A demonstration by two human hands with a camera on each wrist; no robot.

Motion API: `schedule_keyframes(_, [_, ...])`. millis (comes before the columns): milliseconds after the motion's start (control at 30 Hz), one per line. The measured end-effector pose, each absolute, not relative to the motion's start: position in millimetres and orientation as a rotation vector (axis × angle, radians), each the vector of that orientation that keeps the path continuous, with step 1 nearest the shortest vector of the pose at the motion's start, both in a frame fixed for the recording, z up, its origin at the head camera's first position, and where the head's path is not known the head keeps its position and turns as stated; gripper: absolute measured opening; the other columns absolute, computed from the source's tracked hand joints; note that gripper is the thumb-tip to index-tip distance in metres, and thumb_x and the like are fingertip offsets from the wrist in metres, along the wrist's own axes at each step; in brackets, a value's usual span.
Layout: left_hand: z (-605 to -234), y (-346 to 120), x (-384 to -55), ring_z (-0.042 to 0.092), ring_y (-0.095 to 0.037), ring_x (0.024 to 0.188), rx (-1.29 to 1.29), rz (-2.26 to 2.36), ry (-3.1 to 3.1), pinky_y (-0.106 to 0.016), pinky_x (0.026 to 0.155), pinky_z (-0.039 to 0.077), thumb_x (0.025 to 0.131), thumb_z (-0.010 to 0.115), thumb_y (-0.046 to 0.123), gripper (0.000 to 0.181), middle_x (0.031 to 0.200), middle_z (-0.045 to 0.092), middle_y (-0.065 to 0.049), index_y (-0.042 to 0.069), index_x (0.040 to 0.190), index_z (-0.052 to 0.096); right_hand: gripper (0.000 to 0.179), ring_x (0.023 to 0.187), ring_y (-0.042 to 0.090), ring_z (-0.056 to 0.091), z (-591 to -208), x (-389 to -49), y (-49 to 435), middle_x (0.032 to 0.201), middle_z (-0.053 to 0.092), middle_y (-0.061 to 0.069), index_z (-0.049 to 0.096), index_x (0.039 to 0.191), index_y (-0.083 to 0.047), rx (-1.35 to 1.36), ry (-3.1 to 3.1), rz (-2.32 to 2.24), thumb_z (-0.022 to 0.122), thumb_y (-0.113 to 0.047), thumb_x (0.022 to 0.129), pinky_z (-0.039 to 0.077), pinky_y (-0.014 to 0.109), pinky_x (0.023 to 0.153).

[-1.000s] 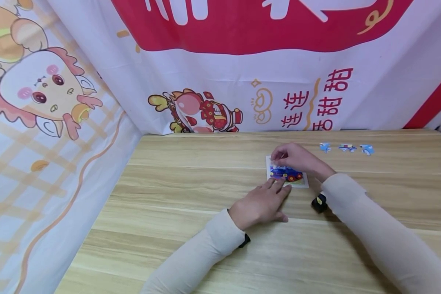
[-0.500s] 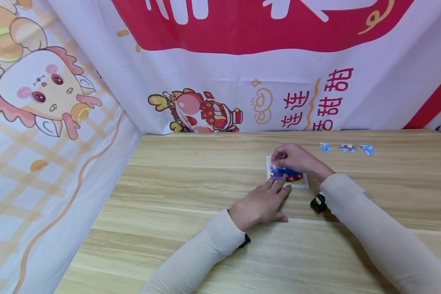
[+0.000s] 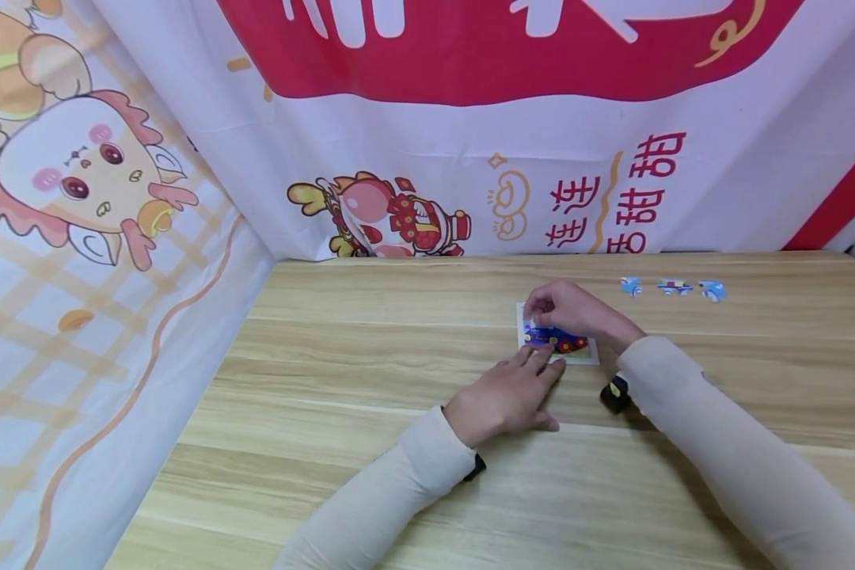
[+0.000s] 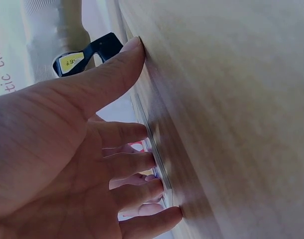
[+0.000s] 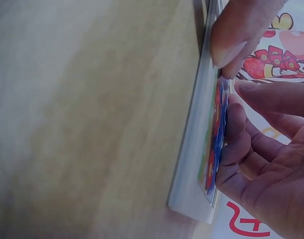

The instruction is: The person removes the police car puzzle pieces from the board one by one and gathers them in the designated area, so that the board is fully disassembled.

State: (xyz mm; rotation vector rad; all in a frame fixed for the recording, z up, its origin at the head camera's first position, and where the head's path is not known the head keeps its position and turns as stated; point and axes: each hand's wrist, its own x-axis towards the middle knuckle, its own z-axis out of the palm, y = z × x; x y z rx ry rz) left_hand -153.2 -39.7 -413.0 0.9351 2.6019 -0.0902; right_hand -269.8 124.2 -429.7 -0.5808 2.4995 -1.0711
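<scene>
head view: picture board [image 3: 591,358] lies flat on the wood table [image 3: 356,348], right of centre, in the far part, sides roughly square to the table's far edge. long axis: reads left-right as far as it shows, but the hands cover part of it and the angle foreshortens it. printed blue vehicle [image 3: 541,336] runs left-right, wheels toward the near right, so the art is upright for the person; can't tell which end is its front. left hand [image 3: 502,396] comes in from the near left, fingers straight and apart, tips on the board's near side, thumb out over the table to the right. left wrist view agrees: tips lined up along the thin board edge, nothing gripped. right hand [image 3: 573,307] is over the far side of the board, fingers curled, thumb and index tips close together at the far left corner; can't tell if anything is clamped between them. three loose pieces sit at the far right, well apart from the board, in a left-right row with gaps: light blue piece [image 3: 631,286], wider multicolour piece [image 3: 674,286] with its long axis left-right, second light blue piece [image 3: 712,290].
</scene>
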Motion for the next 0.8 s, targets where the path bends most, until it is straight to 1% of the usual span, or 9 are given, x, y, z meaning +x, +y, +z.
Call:
schedule_keyframes(167, [-413.2,-39.5,-153.9,0.016,-0.025,0.164,0.930,-0.084,2.592,-0.038,0.128,0.031,0.100,0.062,0.057,0.086,0.177,0.016,-0.005,0.018,0.168,0.026,0.018,0.091,0.023,0.060,-429.7,-270.0,125.4,0.096,0.069,0.011,0.075,0.106,-0.002,-0.598,2.485,-1.047,0.059,0.005,0.099,0.047,0.036,0.086])
schedule_keyframes(433, [-412.5,-39.8,-153.8,0.016,-0.025,0.164,0.930,-0.065,2.590,-0.037,0.128,0.030,0.100,0.062,0.057,0.086,0.177,0.016,-0.005,0.018,0.168,0.026,0.020,0.095,0.024,0.060,-430.7,-271.4,125.1,0.100,0.070,0.011,0.076,0.105,-0.003,-0.616,2.493,-0.993,0.059,0.005,0.099,0.048,0.041,0.091])
schedule_keyframes(600, [-412.9,-39.7,-154.1,0.018,-0.025,0.163,0.942,-0.074,2.600,-0.039,0.127,0.032,0.100,0.063,0.057,0.086,0.177,0.018,-0.005,0.018,0.167,0.028,0.021,0.095,0.024,0.059,-430.3,-271.6,124.5,0.100,0.069,0.011,0.076,0.105,-0.004,-0.603,2.482,-0.984,0.058,0.006,0.099,0.047,0.040,0.091])
schedule_keyframes(800, [-412.6,-40.6,-154.0,0.018,-0.025,0.163,0.942,-0.076,2.605,-0.040,0.127,0.033,0.099,0.064,0.057,0.086,0.177,0.018,-0.006,0.018,0.167,0.028,0.021,0.096,0.025,0.058,-429.6,-271.9,124.2,0.101,0.068,0.011,0.075,0.106,-0.004,-0.598,2.476,-0.986,0.058,0.005,0.099,0.046,0.041,0.091])
